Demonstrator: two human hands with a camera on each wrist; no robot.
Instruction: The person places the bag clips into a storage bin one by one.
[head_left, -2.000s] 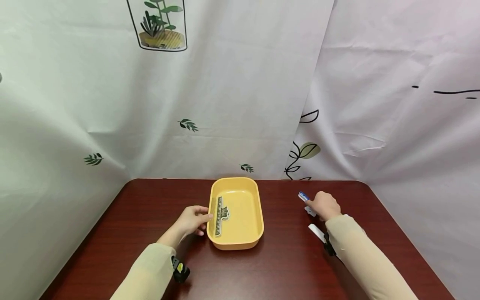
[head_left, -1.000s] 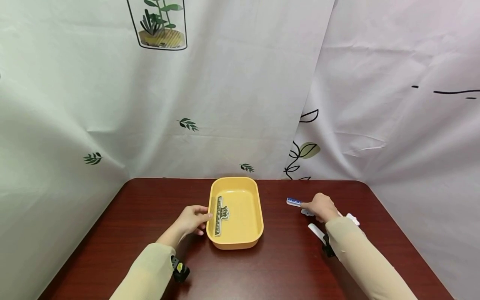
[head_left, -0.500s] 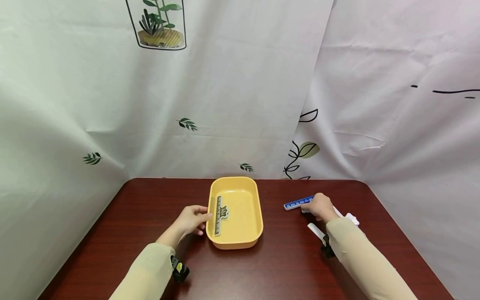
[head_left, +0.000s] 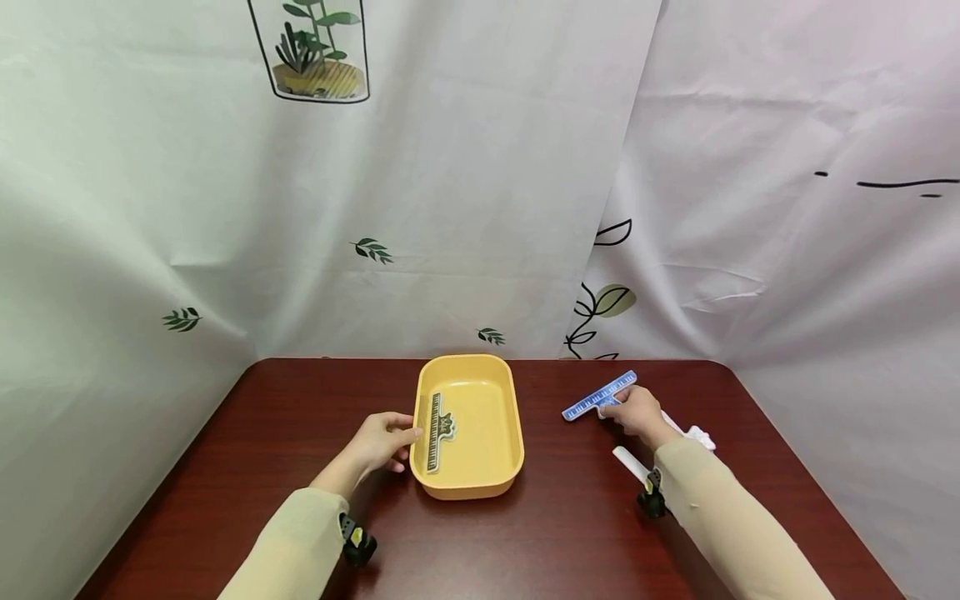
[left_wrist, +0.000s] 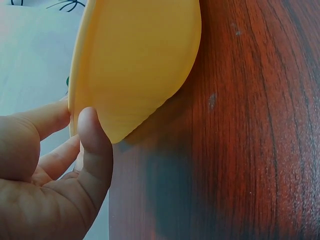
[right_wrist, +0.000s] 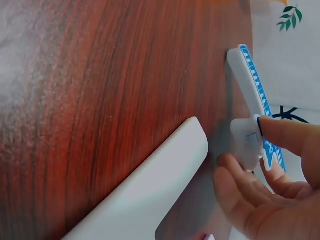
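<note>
My left hand (head_left: pixel 380 442) pinches the left rim of a yellow plastic tray (head_left: pixel 486 477), thumb and fingers at its edge (left_wrist: pixel 145 55). Inside the tray, along its left wall, lies a dark piano-key-patterned music clip (head_left: pixel 435 433). Off to the right, my right hand (head_left: pixel 641 413) pinches the grip of a blue music clip (head_left: pixel 600 397) printed with white piano keys. In the right wrist view this blue clip (right_wrist: pixel 256 82) stands edge-on, thumb and fingers about its grip. Beneath the right wrist lies a white clip-like piece (right_wrist: pixel 150 185), partly hidden in the head view.
Another white piece (head_left: pixel 701 437) with a shaped end lies right of the right hand, partly covered by the arm. The dark red wooden table (head_left: pixel 555 542) meets a white printed curtain (head_left: pixel 480 208) at the back and sides.
The blue clip has turned in my right hand, from mostly hidden to lying diagonally with its keyed face visible. The right hand shifted slightly left. My left hand and the tray stay put.
</note>
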